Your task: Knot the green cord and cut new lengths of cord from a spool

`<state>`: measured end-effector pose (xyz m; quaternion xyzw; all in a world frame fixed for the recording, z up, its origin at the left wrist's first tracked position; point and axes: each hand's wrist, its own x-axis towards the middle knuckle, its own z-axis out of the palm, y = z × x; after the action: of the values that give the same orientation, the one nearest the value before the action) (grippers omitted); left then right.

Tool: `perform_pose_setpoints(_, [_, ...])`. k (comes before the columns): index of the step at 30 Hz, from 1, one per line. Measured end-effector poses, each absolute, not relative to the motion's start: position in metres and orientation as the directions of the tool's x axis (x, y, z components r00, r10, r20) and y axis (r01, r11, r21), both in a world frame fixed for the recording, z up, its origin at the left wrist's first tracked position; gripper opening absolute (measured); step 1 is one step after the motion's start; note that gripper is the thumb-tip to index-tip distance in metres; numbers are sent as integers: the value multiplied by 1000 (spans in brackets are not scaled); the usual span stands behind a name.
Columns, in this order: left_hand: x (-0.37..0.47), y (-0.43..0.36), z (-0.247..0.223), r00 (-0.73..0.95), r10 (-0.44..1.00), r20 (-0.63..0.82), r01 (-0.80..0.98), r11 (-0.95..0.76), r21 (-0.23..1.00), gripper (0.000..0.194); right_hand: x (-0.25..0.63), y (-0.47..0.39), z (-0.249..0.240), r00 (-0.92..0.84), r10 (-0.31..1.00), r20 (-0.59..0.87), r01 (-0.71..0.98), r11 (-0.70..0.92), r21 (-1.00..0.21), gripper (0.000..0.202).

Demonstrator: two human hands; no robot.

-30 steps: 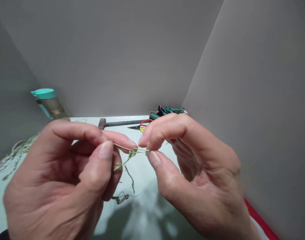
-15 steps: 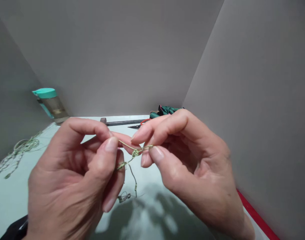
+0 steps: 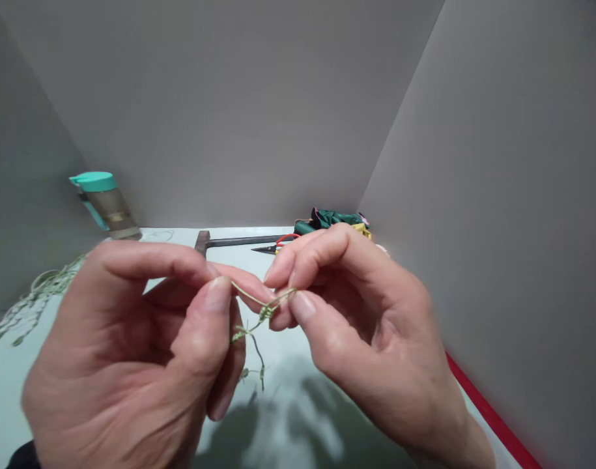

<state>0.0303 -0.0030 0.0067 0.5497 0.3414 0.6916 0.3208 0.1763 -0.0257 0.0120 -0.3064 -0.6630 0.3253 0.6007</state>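
Note:
A thin green cord [image 3: 266, 312] with a small cluster of coils or knots is stretched between both hands above the table. My left hand [image 3: 146, 345] pinches one strand between thumb and index finger. Thumb and fingertips of my right hand [image 3: 361, 326] are closed on the strands to the right of the knot. Below the knot a knotted length hangs down, partly hidden by my left fingers.
At the back left stands a bottle [image 3: 105, 205] with a turquoise lid. Knotted cords [image 3: 34, 303] lie at the left. A hammer [image 3: 243, 241], pointed scissors [image 3: 264, 249] and a dark green bundle [image 3: 331, 219] are at the back. Grey panels surround the table.
Both hands have shifted slightly left and the knot sits a little lower. The grips on the cord look the same. More of the hammer head and a yellow item behind my right hand show.

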Motion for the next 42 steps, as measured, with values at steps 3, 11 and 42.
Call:
perform_pose_setpoints(3, [30, -10, 1, -200, 821, 534, -47, -553, 832, 29, 173, -30, 14, -54, 824, 564, 37, 566, -824, 20])
perform_pose_setpoints(11, [32, -19, -8, -242, 821, 517, -5, -534, 846, 15, 174, -30, 11, -84, 763, 640, 120, 646, -754, 16])
perform_pose_setpoints(42, [24, -16, -14, -107, 776, 621, -5, -625, 780, 16, 175, -28, 11, -15, 754, 657, 165, 649, -742, 9])
